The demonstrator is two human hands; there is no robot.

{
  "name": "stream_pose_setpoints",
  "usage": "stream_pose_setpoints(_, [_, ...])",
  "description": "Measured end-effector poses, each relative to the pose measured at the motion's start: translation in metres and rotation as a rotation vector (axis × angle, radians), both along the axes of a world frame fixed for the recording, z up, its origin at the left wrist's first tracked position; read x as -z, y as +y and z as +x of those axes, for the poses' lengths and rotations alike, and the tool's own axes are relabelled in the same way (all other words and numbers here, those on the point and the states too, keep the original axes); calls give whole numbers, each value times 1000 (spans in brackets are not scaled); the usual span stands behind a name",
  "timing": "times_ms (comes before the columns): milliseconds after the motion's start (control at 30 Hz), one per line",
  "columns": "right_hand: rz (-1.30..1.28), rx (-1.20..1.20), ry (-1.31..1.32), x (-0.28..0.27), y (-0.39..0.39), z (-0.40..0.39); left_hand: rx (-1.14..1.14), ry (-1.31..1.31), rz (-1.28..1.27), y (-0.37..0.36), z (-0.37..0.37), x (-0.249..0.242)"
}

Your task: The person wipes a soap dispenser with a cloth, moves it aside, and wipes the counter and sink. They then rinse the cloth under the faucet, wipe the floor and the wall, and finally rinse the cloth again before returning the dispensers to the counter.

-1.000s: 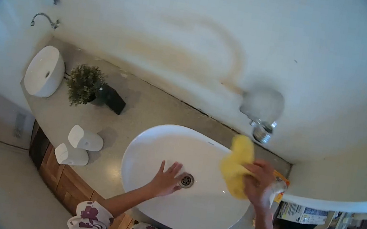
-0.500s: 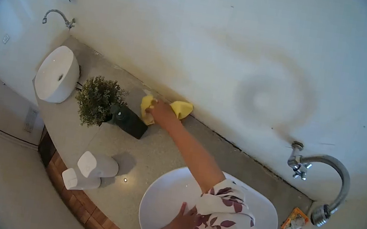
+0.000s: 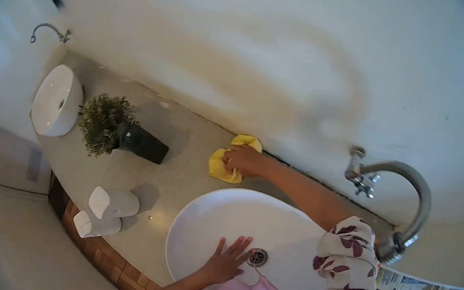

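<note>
My right hand [image 3: 244,160] is closed on a yellow cloth [image 3: 221,168], pressed to the grey countertop [image 3: 177,191] near the wall, just behind the white basin [image 3: 196,224]. The cloth bunches out on both sides of the fingers. Over the basin's near side my left hand [image 3: 226,262] is held with its fingers spread and nothing in it, close to the metal drain [image 3: 258,257]. The right forearm reaches across the back of the basin, below the wall tap [image 3: 386,174].
Left of the cloth stand a dark green bottle [image 3: 147,144] and a leafy plant [image 3: 104,123]. Two white containers [image 3: 115,203] are by the front edge. A second basin [image 3: 57,101] sits at the far left; papers and other items [image 3: 403,284] lie at the right.
My right hand has moved the cloth right along the wall, away from the bottle. My left hand's fingers have spread, and the view has shifted.
</note>
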State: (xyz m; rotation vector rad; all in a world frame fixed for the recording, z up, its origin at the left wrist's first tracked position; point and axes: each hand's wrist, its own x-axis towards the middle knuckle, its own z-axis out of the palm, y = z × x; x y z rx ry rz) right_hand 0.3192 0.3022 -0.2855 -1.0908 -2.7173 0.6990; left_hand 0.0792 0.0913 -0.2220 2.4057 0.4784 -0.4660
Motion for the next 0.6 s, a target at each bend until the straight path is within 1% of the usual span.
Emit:
stream_pose_setpoints(33, [66,43,46,-5,-21,16,7,-7,37,-1,0,1])
stream_pose_setpoints(67, [78,79,-30,-12,-43,35,30,-12,36,-2,0,2])
stream_pose_setpoints(133, [35,54,52,-13,-80,74,24,13,72,-2,2,0])
stream_pose_setpoints(167, [32,75,50,-12,-100,91,36,26,69,0,3,-5])
stream_pose_setpoints(200, [63,96,116,-4,-122,108,57,25,65,0,2,-5])
stream_pose_setpoints(233, [98,117,181,-7,-142,117,53,18,70,0,1,-2])
stream_pose_setpoints(267, [101,137,180,-10,-163,124,48,9,77,-1,2,-1])
stream_pose_setpoints(333, [-330,674,275,-32,-207,129,79,34,70,1,5,-5])
stream_pose_setpoints(367, [19,385,168,-4,-201,138,74,37,56,1,6,-6])
stream_pose_setpoints(400, [-112,692,151,15,-245,155,74,42,38,2,5,-5])
stream_pose_setpoints(467, [-57,609,8,27,-287,172,128,103,21,2,6,-1])
stream_pose_setpoints(500, [175,595,147,30,-310,173,129,121,32,3,8,-2])
stream_pose_setpoints(533, [163,630,149,27,-333,168,130,140,44,4,9,-3])
stream_pose_setpoints(600, [110,885,47,13,-372,153,165,161,54,7,10,6])
